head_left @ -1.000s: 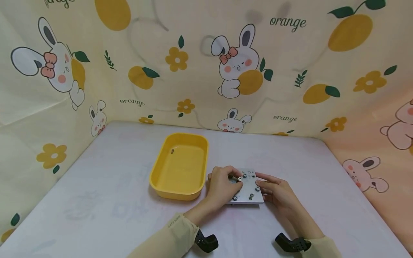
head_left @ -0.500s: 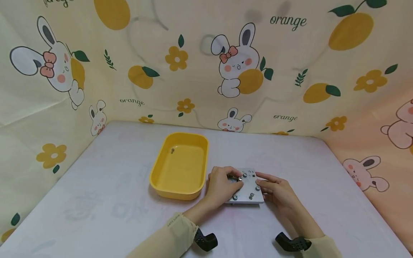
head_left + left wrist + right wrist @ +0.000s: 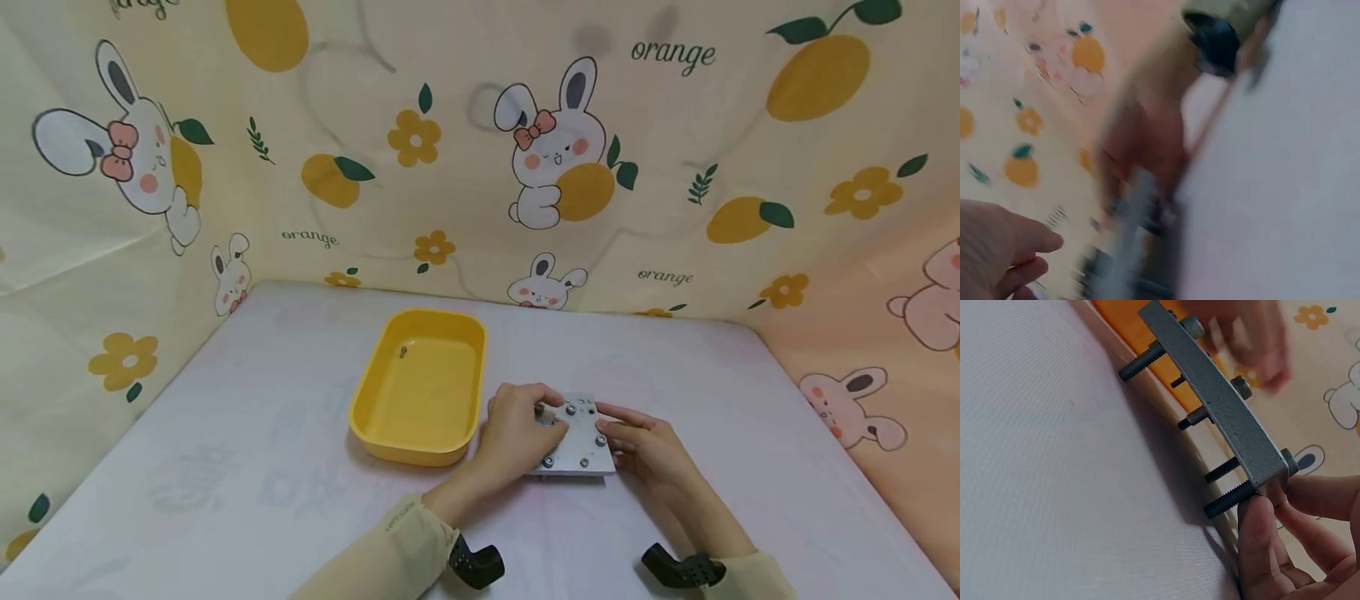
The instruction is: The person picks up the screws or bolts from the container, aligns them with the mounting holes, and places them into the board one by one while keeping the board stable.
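A flat silver metal plate (image 3: 576,446) with several socket-head bolts (image 3: 1242,387) through it is raised off the table in front of me. Threaded bolt shanks (image 3: 1141,360) stick out below it. My right hand (image 3: 648,446) grips the plate's right edge, thumb and fingers on opposite sides in the right wrist view. Over the plate's left part hovers my left hand (image 3: 519,429), index finger and thumb apart. No object shows between them; in the left wrist view its fingers (image 3: 1035,237) are off the plate, which is blurred there.
Left of the plate stands a yellow tray (image 3: 358,408) with one small screw (image 3: 403,352) lying inside. A white cloth covers the table (image 3: 247,500). Printed fabric walls (image 3: 450,200) enclose the back and sides. Each wrist wears a black camera mount (image 3: 476,562).
My left index finger and thumb have parted from the bolt they held on the plate. The bolt near the plate's front edge stands out less. My right hand keeps its grip.
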### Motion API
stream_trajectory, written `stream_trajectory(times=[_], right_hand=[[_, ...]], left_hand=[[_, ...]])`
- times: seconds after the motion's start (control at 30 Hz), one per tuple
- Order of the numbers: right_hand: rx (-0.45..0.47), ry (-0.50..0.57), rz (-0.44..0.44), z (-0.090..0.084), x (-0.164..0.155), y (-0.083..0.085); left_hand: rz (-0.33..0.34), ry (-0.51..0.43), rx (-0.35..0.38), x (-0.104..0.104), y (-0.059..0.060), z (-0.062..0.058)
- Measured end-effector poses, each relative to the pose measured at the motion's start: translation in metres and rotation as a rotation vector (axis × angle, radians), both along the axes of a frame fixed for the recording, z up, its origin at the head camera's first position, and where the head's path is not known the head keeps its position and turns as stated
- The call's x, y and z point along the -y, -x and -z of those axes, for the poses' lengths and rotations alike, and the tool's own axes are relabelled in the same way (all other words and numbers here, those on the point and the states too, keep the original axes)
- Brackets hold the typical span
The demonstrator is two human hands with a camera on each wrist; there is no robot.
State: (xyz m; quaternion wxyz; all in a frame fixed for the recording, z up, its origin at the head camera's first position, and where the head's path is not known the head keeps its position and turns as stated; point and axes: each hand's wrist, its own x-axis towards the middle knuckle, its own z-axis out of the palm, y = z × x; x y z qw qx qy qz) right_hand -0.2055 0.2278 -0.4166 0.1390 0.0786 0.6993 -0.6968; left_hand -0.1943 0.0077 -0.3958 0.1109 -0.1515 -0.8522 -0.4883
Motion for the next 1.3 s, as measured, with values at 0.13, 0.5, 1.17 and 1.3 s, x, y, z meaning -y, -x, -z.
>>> stream_trajectory(times=[0.13,0.5,1.17,1.3], right_hand=[[0.004,-0.006,0.011,0.002,0.001,-0.001],[0.007,-0.010,0.023,0.002,0.000,0.000],[-0.014,-0.024,0.035,0.002,0.003,-0.001],[-0.016,-0.020,0.036,0.001,0.003,-0.001]], left_hand=[[0.081,-0.096,-0.039,0.020,-0.009,-0.033],[-0.106,-0.024,0.289,0.150,0.066,-0.038],[0.064,0.312,0.365,0.163,0.097,-0.014],[0.033,0.291,0.352,0.160,0.095,-0.013]])
